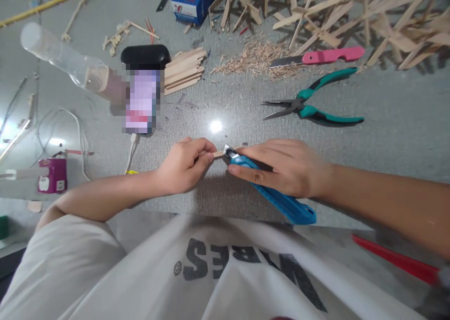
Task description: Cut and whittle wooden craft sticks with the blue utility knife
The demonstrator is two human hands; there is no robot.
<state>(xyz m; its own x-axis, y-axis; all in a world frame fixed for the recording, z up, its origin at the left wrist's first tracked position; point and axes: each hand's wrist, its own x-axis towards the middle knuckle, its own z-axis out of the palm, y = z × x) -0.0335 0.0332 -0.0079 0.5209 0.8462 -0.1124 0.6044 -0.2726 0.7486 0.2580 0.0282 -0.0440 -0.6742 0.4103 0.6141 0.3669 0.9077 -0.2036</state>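
My left hand (pixel 184 165) is closed in a pinch on a thin wooden stick (pixel 218 154) that lies on the grey table. My right hand (pixel 281 166) is wrapped round a blue utility knife (pixel 277 193). The knife's metal tip (pixel 228 151) rests against the stick's free end, right beside my left fingertips. Both hands sit near the table's front edge, just ahead of my white shirt.
Teal pliers (pixel 312 105) and a pink knife (pixel 323 56) lie beyond my right hand, with wood shavings (pixel 256 59) and a heap of sticks (pixel 351 15) behind. A stack of flat sticks (pixel 183 71), a phone (pixel 142 99), a clear bottle (pixel 66 59) and a blue box (pixel 191 1) stand left.
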